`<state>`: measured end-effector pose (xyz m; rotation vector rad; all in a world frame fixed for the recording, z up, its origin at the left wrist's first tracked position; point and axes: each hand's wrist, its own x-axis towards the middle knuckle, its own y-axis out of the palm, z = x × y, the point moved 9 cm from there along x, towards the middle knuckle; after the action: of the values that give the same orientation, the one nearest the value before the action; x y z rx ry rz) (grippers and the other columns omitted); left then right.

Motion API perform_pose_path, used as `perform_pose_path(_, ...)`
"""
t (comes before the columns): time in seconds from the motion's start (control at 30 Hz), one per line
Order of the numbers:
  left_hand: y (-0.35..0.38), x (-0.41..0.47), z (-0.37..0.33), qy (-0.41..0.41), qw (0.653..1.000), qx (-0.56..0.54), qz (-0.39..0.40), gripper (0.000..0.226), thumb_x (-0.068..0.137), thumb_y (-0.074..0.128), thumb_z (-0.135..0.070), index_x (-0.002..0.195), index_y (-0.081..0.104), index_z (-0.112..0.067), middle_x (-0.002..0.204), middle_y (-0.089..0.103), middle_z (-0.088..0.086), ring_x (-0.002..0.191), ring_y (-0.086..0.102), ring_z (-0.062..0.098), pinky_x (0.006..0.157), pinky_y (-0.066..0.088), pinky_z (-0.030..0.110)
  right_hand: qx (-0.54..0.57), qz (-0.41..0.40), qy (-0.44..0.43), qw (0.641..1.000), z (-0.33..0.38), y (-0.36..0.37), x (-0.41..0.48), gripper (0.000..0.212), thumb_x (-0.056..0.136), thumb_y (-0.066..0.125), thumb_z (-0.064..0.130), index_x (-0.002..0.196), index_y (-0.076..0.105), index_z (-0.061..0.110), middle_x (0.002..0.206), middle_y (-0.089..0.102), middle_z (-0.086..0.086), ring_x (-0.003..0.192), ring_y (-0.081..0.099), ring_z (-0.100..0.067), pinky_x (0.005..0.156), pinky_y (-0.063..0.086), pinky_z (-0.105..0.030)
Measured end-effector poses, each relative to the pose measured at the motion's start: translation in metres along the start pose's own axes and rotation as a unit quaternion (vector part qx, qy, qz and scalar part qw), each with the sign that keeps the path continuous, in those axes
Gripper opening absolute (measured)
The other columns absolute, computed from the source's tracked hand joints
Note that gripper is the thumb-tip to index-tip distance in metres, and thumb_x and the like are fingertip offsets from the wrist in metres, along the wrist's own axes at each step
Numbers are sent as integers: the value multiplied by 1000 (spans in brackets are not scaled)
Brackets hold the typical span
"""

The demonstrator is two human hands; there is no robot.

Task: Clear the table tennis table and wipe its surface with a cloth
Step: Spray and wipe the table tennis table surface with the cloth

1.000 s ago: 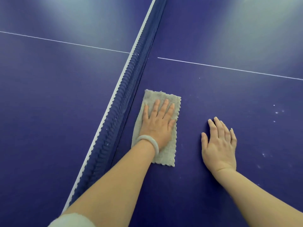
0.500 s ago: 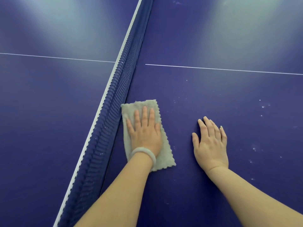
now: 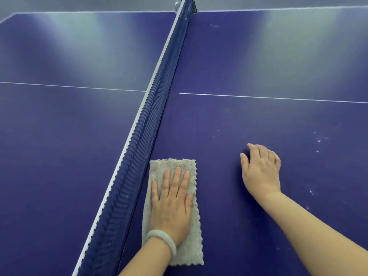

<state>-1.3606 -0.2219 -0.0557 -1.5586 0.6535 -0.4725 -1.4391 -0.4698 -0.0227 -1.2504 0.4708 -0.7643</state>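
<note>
**Status: wiping stage, in progress.**

1. Clearing. The worktop [image 3: 258,56] carries only the net [image 3: 151,116], the cloth [image 3: 191,250] and the two hands in the part that is in view. The clearing step is therefore judged complete, as far as this view reaches.

2. Cloth position. The grey cloth lies flat on the right-hand half of the worktop, just beside the base of the net and lengthwise along it. It sits on the near side of the white line [image 3: 258,97].

3. Left hand [image 3: 171,206]. The palm and straight, slightly spread fingers press down on the middle of the cloth. Nothing is gripped. A pale bracelet [image 3: 163,239] sits on the wrist.

4. Right hand [image 3: 260,170]. It rests on the bare worktop well to the right of the cloth, with fingers loosely bent. It holds nothing and appears to serve as a brace.

5. Work remaining. White specks [image 3: 319,140] are scattered on the surface to the right of the right hand, and a few more lie nearer the white line. This area is judged not yet wiped. Faint marks also show on the far part of this half. The condition of the half on the left of the net cannot be determined. Most of the surface is judged still to be covered.
</note>
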Motion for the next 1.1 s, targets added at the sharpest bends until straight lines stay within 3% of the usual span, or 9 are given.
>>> perform_pose_path(0.07,-3,19,5,-27,1000,-3,-5,58,101,13,-43,158,12,-28,165,5,-6,153,1,22,119,15,57,10,9,37,999,-10,1,20,53,103,37,36,149,38,8,154,36,-9,144,28,-26,122,8,-43)
perform_pose_path(0.17,-8,57,13,-55,998,-7,-1,60,99,-1,-45,157,0,-31,164,-6,-8,152,-9,20,121,2,56,-18,20,68,997,-19,14,29,60,103,29,41,154,27,9,161,24,-7,149,17,-21,123,2,-43)
perform_pose_path(0.27,-15,108,21,-74,997,-11,10,60,97,-7,-46,155,-12,-31,162,-18,-9,150,-19,19,120,-9,53,-32,5,71,997,-19,18,29,61,102,29,42,152,31,8,159,28,-8,147,21,-23,123,4,-45)
perform_pose_path(0.57,-28,274,2,-44,999,-2,18,56,103,5,-45,157,-5,-31,165,-9,-9,152,-11,20,120,-11,53,-32,-15,76,996,-20,16,31,72,95,16,53,151,36,12,157,33,-4,146,24,-20,123,6,-42)
perform_pose_path(0.73,-24,291,-81,125,991,26,47,54,104,5,-47,156,-4,-36,164,-9,-13,151,-11,17,121,-10,49,-38,5,80,996,-21,18,32,73,94,11,54,153,31,15,159,28,-1,148,20,-17,124,4,-40)
perform_pose_path(0.87,-14,231,-131,356,931,62,55,55,102,3,-49,155,-5,-38,164,-9,-14,151,-15,15,121,-11,45,-21,4,84,996,-21,13,32,68,97,17,52,153,31,16,160,27,0,148,19,-16,124,5,-40)
perform_pose_path(0.93,-15,222,-123,403,912,47,63,54,102,2,-49,155,-6,-40,164,-10,-16,150,-17,11,121,-14,42,-19,2,85,996,-21,14,32,70,98,12,54,153,31,16,159,29,0,148,21,-16,124,6,-41)
perform_pose_path(1.0,-19,248,-104,339,938,52,53,53,103,4,-48,155,-7,-40,163,-10,-16,150,-16,10,122,-11,42,-21,-8,87,996,-22,15,32,70,100,10,54,152,34,15,158,32,0,147,24,-16,124,9,-42)
perform_pose_path(1.1,-28,302,-70,120,992,33,37,54,104,5,-47,156,-5,-36,164,-9,-13,151,-10,14,122,-5,46,-22,-7,86,996,-22,17,32,75,94,8,56,152,34,16,157,33,0,147,24,-16,124,10,-43)
